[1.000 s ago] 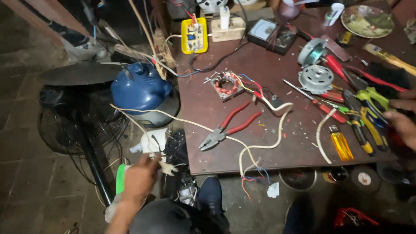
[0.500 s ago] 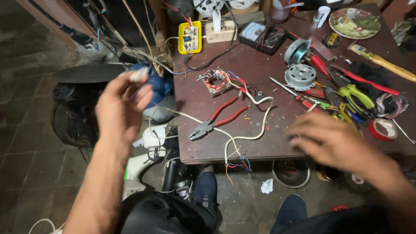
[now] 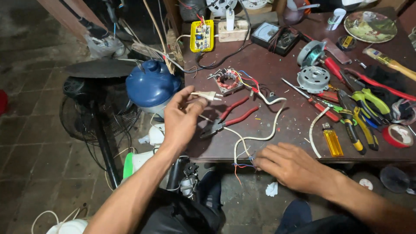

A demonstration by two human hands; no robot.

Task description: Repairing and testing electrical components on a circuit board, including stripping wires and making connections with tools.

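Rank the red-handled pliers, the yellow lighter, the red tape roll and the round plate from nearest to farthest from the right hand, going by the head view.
From the right hand at the table's front edge:
1. Red-handled pliers, up and to its left.
2. Yellow lighter, to its right; nearly as close as the pliers.
3. Red tape roll, far right.
4. Round plate, far back right corner.

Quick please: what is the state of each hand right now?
Left hand: closed, pinching a white plug at the fingertips.
Right hand: fingers closed on the white cable end at the table edge.
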